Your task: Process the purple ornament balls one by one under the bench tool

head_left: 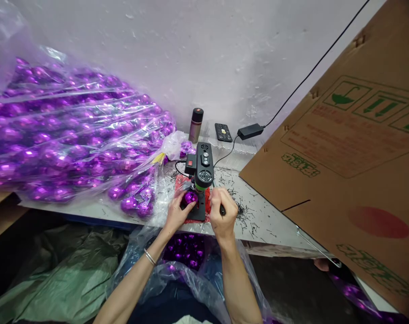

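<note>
Between the fingers of my left hand (178,210) is a shiny purple faceted ball ornament (191,197), held under the head of a small black bench press machine (204,166). The machine has a red switch, round vents and a flat black base (199,213). My right hand (224,209) is wrapped round a black-ended lever handle (222,210) at the machine's right side. A red mat (187,182) lies beneath the machine. How the ball meets the machine's tip is partly hidden.
A large clear bag (99,135) of purple balls covers the left. Behind the machine stand a bottle (196,126), a phone (223,132) and a power adapter (250,131). Black scraps (245,207) litter the table. A cardboard box (346,157) leans at right; more balls (184,252) lie in my lap.
</note>
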A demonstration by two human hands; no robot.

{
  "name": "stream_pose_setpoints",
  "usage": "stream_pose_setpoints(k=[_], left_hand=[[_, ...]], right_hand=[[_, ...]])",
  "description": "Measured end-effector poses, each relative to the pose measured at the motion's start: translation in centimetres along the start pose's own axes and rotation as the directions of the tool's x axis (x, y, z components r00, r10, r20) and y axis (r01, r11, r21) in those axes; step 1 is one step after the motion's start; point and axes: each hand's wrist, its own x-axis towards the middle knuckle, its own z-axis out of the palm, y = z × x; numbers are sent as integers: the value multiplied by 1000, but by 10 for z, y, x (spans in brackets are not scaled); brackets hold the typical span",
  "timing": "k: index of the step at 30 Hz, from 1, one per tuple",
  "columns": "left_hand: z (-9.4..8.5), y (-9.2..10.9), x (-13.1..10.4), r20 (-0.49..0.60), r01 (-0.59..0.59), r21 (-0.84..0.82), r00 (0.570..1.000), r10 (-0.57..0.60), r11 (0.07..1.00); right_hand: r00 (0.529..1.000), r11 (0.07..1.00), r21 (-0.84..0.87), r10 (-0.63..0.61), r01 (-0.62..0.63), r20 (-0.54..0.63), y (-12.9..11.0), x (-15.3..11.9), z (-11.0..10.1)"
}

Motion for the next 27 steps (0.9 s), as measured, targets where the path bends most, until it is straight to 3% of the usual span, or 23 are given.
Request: stream_pose_setpoints(k=[5,12,19,27], left_hand=[[2,0,-2,46,-149,179,989,143,972],[3,0,0,104,-264,223,963,247,938],[5,3,-4,86,-106,-53,990,110,993],[5,0,-5,103,-155,-8,983,155,988]], right_hand=[[1000,1000,-13,-5,5,5,2,-6,0],[1000,1000,-26,-3,3,3,2,-9,-1],[999,999,-25,-33,33,2,7,-17,0],[994,998,5,-67,68,-90,33,-55,16]])
